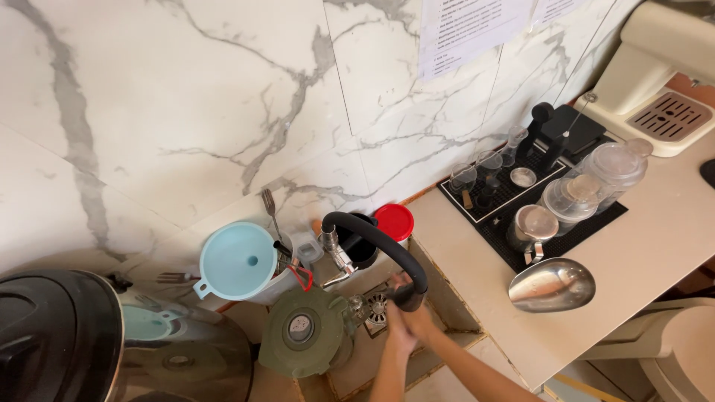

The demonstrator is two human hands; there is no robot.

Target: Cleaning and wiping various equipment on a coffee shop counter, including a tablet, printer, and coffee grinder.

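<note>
Funnel (240, 260) sits left of the faucet (376, 246); jars (592, 182) stand on the counter (655, 246) at right, scoop (551, 284) below them.

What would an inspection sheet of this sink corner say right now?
Surface: beige counter beside a recessed sink.
Job's things: black curved tap; both hands under its spout.
Clutter: blue funnel, green lid, red lid, metal scoop, jars on a black mat.
Hands: left hand and right hand pressed together, holding nothing visible.
Cables: nothing seen.
Surroundings: marble wall, papers pinned up.
</note>
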